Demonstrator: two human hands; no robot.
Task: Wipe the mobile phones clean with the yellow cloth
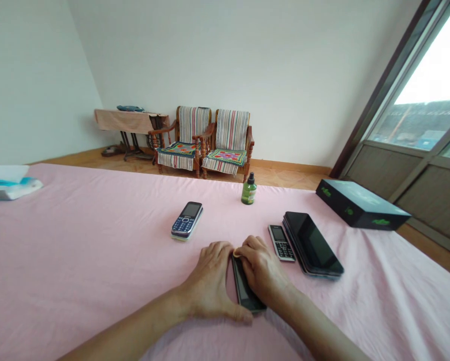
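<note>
A black smartphone (248,296) lies flat on the pink cloth in front of me, partly covered by my hands. My left hand (211,281) grips it from the left side, with the thumb at the near end and the fingers by the far end. My right hand (264,268) is closed over the phone's upper part. Its fingers pinch a small pale-yellow piece (236,253) against the far end of the screen; most of that piece is hidden. Just right of this hand lies a silver-edged keypad phone (282,243).
A stack of dark smartphones (313,243) lies at right, before a black box (362,203). Beyond my left hand are a blue keypad phone (187,219) on a small stack and a green bottle (249,190). A tissue pack (10,185) sits far left.
</note>
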